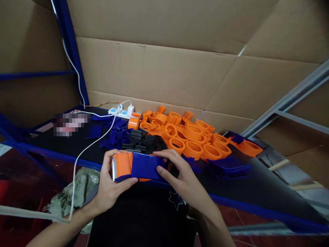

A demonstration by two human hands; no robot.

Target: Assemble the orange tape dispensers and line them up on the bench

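Note:
Between my two hands, just over the table's front edge, is an orange and blue tape dispenser [147,167] with a toothed metal blade at its left end. My left hand [111,183] is closed around that bladed end, thumb along the lower side. At the other end, my right hand [181,171] grips the blue flap [146,166] between thumb and fingers. Just beyond the dispenser lie several short black tubes [137,139] and a pile of small blue parts [115,137]. Orange dispenser bodies [194,132] with round openings are heaped behind my right hand.
Blue sheets [228,167] are stacked on the black table [257,185], right of my hands. A white power strip [122,112] sits at the back, its white cable [89,142] hanging over the front edge on the left. Cardboard [159,72] walls the back.

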